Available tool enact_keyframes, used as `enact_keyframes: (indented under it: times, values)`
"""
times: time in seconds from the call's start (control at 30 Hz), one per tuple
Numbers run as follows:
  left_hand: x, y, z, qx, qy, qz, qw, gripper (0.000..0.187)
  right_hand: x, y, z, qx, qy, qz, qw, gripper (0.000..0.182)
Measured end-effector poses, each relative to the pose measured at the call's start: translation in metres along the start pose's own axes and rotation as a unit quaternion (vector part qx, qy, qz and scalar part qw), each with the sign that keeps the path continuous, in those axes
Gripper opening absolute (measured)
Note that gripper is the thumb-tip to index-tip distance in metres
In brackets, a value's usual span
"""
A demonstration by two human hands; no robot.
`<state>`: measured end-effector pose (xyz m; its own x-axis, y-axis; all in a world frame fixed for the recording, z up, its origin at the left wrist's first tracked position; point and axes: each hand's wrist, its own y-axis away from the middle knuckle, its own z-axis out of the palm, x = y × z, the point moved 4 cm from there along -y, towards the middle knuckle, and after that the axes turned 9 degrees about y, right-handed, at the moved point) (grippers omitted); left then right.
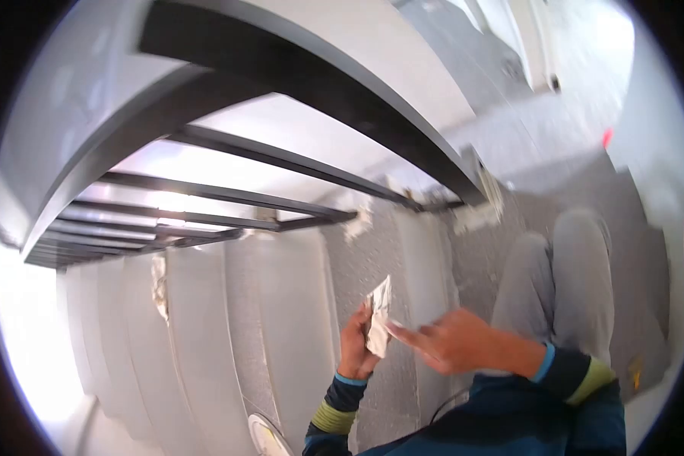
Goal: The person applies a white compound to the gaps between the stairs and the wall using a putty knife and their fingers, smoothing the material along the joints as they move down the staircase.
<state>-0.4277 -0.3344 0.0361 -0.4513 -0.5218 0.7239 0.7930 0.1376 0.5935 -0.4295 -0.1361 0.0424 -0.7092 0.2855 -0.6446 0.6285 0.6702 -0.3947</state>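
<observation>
Off-white and slightly ragged, the flat piece sits on the body side of the dark railing, over the grey steps, and I have it in the left hand. That hand is closed around its side, thumb and fingers gripping. The piece's long axis runs roughly toward the railing's foot, its pointed upper end nearest the metal. My right hand comes in from the opposite side, index finger stretched out across that axis, its tip at the piece; I can't tell whether anything is tucked under the curled fingers. The left is the nearer hand, already in contact. At the railing's foot I see a pale, crusty patch; on its body side, farther out, lies a round, light-coloured object, partly cut off.
</observation>
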Motion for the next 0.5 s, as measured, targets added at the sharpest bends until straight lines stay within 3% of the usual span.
enact_keyframes:
  times: [0.03, 0.07, 0.1, 0.13, 0.17, 0.2, 0.23, 0.27, 0.3, 0.37, 0.43, 0.5]
  values:
    - [0.013, -0.003, -0.007, -0.013, 0.012, 0.032, 0.999, 0.031, 0.005, 0.002, -0.01, 0.003, 0.021, -0.03, 0.999, 0.071]
    - [0.026, -0.007, -0.011, -0.176, 0.111, 0.034, 0.978, 0.032, 0.016, 0.005, -0.015, -0.068, 0.083, -0.009, 0.994, 0.066]
    - [0.037, -0.003, -0.022, -0.338, 0.198, 0.029, 0.92, 0.032, 0.022, 0.007, -0.02, -0.136, 0.148, 0.022, 0.979, 0.061]
    - [0.044, -0.006, -0.046, -0.305, 0.174, 0.12, 0.929, 0.034, 0.023, -0.003, -0.052, 0.021, 0.163, -0.002, 0.986, 0.059]
    - [0.052, -0.002, -0.04, -0.319, 0.187, 0.137, 0.919, 0.034, 0.025, -0.012, -0.09, 0.173, 0.168, -0.028, 0.97, 0.057]
    - [0.055, 0.006, -0.042, -0.172, 0.139, 0.198, 0.955, 0.03, 0.02, -0.027, -0.139, 0.315, 0.141, -0.025, 0.938, 0.061]
    - [0.057, 0.016, -0.046, -0.018, 0.088, 0.249, 0.964, 0.028, 0.023, -0.047, -0.183, 0.382, 0.142, -0.117, 0.906, 0.066]
    - [0.053, 0.023, -0.043, 0.019, 0.118, 0.261, 0.958, 0.034, 0.017, -0.07, -0.223, 0.475, 0.029, -0.085, 0.875, 0.067]
    - [0.049, 0.024, -0.046, 0.016, 0.131, 0.266, 0.955, 0.034, 0.016, -0.103, -0.261, 0.488, 0.022, -0.151, 0.859, 0.069]
    - [0.042, 0.031, -0.06, 0.027, 0.08, 0.325, 0.942, 0.042, 0.015, -0.176, -0.312, 0.504, 0.118, -0.131, 0.846, 0.082]
    - [0.048, 0.045, -0.064, 0.002, 0.067, 0.345, 0.936, 0.041, 0.002, -0.233, -0.335, 0.389, -0.033, -0.079, 0.917, 0.112]
    - [0.05, 0.06, -0.061, -0.019, 0.055, 0.361, 0.931, 0.041, -0.01, -0.265, -0.338, 0.308, -0.006, -0.077, 0.948, 0.117]
